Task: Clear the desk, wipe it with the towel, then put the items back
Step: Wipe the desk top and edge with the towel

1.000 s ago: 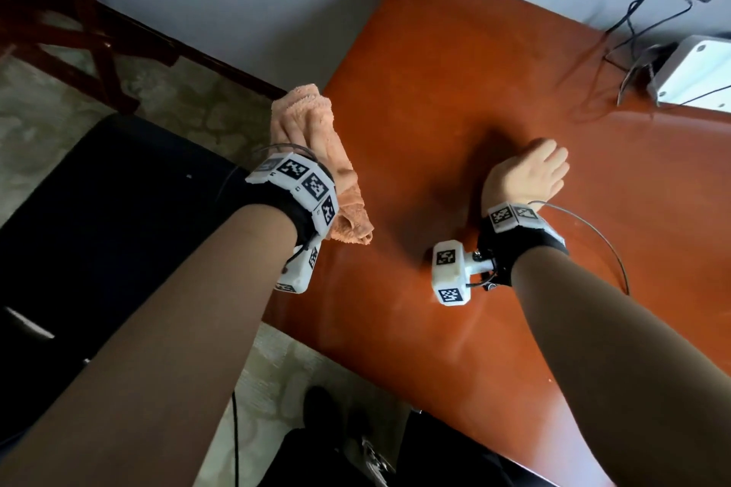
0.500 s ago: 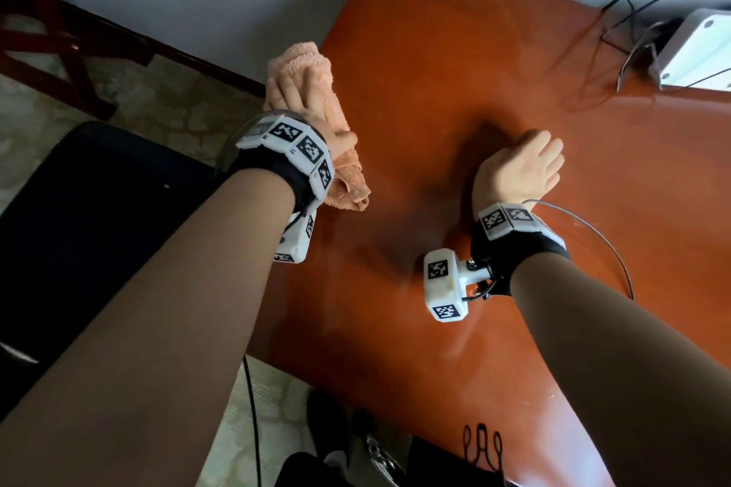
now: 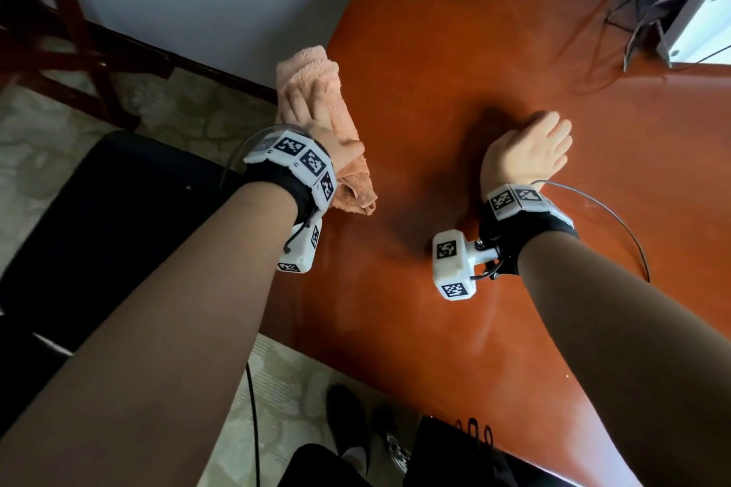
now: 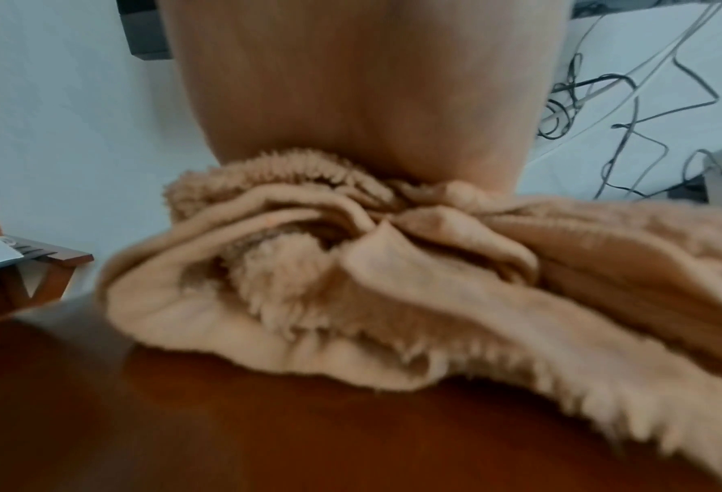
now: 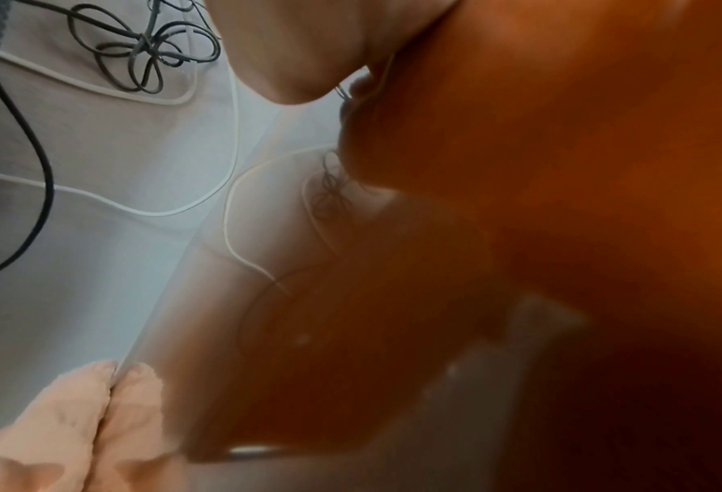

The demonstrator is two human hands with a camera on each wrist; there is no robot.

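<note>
While the left hand (image 3: 316, 119) presses it, the towel (image 3: 312, 67) lies lengthwise along the desk (image 3: 455, 51) edge.

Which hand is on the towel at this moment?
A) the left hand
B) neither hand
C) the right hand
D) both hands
A: the left hand lies with straight fingers on the peach towel at the desk edge, while the right hand rests on bare wood, apart from it.

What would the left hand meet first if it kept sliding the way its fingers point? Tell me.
Likely nothing on the desk: the left hand presses the peach terry towel at the glossy reddish-brown wooden desk edge, fingers aimed toward the pale wall.
</note>
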